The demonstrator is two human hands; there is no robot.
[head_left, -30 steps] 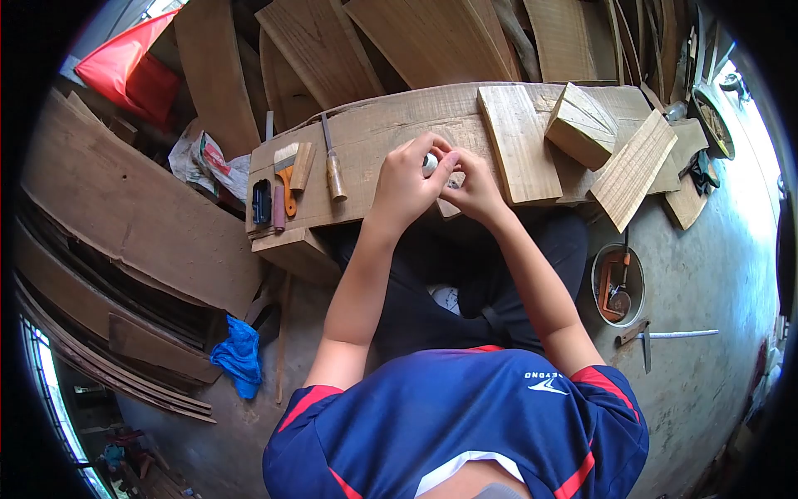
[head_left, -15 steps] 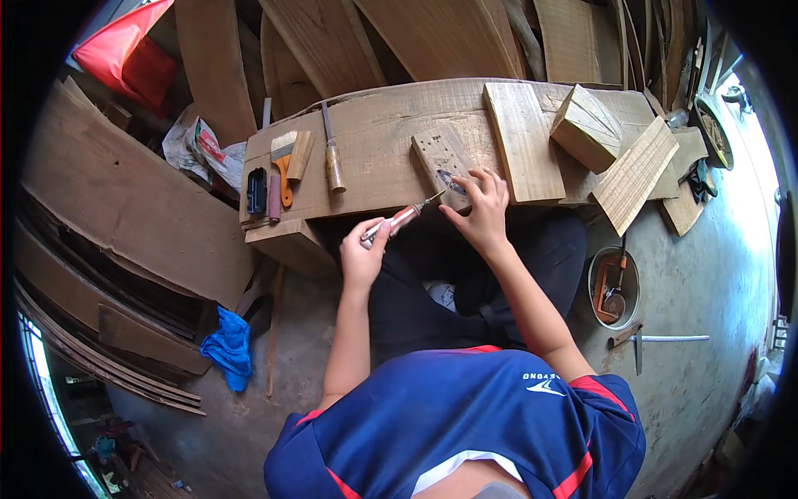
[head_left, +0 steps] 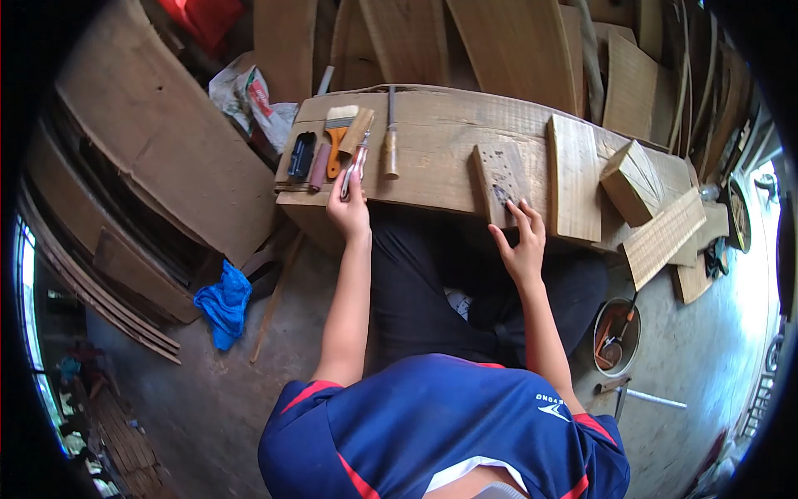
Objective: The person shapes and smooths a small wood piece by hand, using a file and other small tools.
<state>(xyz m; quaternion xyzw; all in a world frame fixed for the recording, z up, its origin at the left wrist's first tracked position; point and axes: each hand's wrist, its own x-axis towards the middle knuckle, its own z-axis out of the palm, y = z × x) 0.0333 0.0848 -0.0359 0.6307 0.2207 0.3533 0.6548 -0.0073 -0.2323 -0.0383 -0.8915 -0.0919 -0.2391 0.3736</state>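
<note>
My left hand point(head_left: 349, 209) is closed around a slim pointed tool point(head_left: 360, 160) with a red-and-silver handle. Its metal tip points up and away, over the left end of the thick wooden bench point(head_left: 445, 179). Beside the tool lie a paintbrush point(head_left: 337, 137) with an orange handle, a small wooden block point(head_left: 356, 131), a maroon cylinder point(head_left: 318, 169) and a black object point(head_left: 302, 155). My right hand point(head_left: 524, 245) has its fingers apart, touching the near right part of a wooden block point(head_left: 501, 170) with small holes and a dark mark on top.
A chisel-like tool point(head_left: 391, 145) with a wooden handle lies on the bench. Farther right are a flat board point(head_left: 575, 183), a chunky block point(head_left: 633, 183) and a thin plank point(head_left: 663, 239). A bucket of tools point(head_left: 617, 333) and a blue plastic bag point(head_left: 223, 303) are on the floor.
My left hand has carried the pointed tool away from the holed block to the bench's left end. My right hand has lowered its fingers onto the block's near edge. The view has shifted.
</note>
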